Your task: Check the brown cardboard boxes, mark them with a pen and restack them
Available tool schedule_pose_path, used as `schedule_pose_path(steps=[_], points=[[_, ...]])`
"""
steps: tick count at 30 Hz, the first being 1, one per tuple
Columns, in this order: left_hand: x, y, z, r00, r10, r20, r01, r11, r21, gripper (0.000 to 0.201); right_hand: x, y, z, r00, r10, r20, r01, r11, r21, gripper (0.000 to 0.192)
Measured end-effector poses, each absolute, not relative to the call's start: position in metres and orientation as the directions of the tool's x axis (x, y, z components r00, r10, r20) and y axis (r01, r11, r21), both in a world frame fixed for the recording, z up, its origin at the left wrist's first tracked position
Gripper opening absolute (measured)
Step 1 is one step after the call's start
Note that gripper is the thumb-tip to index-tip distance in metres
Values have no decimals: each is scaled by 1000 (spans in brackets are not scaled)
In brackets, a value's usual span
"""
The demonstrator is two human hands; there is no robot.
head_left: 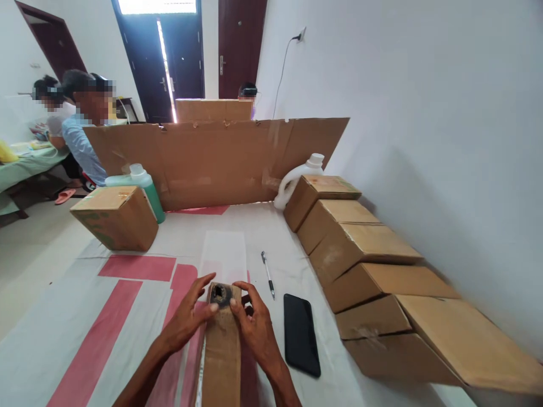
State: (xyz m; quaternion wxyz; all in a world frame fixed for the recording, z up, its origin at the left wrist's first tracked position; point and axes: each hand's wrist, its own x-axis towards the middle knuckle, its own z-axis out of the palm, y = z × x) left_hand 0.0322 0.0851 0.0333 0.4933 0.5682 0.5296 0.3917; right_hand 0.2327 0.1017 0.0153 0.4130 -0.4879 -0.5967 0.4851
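A long, narrow cardboard box (221,350) lies on the table in front of me, pointing away. On top of its far end is a blackened round patch (219,294) with a dark opening; whether it is a burnt hole or a separate ring, I cannot tell. My left hand (190,314) is at the box's left side, fingers apart, its thumb by the patch's edge. My right hand (255,319) grips the right far corner, thumb on top near the patch, other fingers bent along the side. A translucent white sheet (223,249) lies just beyond the box.
Right of my hands lie a pen (268,275) and a black phone (301,334). Cardboard boxes (382,243) line the right side. A cardboard panel (216,164) stands across the back, with a green bottle (151,195), white jug (299,175) and another box (119,217). People sit beyond.
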Motion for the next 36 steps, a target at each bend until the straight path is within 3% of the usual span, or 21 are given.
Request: schedule_pose_path(steps=[4, 8, 11, 12, 16, 21, 26, 32, 35, 36], points=[[55, 80, 22, 157, 987, -44, 191, 14, 981, 77, 255, 120, 14, -160, 986, -45, 233, -7, -972, 42], [54, 79, 18, 134, 988, -79, 205, 51, 978, 70, 278, 169, 2, 141, 983, -120, 513, -176, -840, 27], [50, 83, 18, 143, 985, -95, 192, 67, 979, 69, 287, 205, -11, 239, 950, -201, 538, -301, -787, 7], [49, 84, 17, 152, 984, -96, 185, 67, 981, 70, 289, 213, -14, 249, 941, -228, 530, -329, -781, 10], [47, 87, 13, 183, 979, -93, 140, 68, 988, 75, 291, 223, -13, 184, 945, -272, 411, -325, -852, 31], [44, 87, 6, 187, 979, -81, 66, 69, 995, 82, 269, 193, 18, 44, 983, -180, 72, -182, -981, 40], [46, 86, 7, 167, 984, -57, 20, 54, 998, 82, 226, 144, 38, -109, 993, -55, -346, -90, -934, 28], [46, 85, 6, 154, 987, -34, 53, 26, 998, 82, 217, 123, 36, -168, 986, -20, -234, -59, -970, 27], [46, 84, 5, 153, 987, -55, 31, 50, 998, 84, 231, 135, 37, -82, 996, -20, -188, -35, -982, 30], [47, 83, 5, 154, 986, -59, 24, 56, 998, 84, 237, 143, 37, -45, 999, -13, -100, -18, -995, 31]])
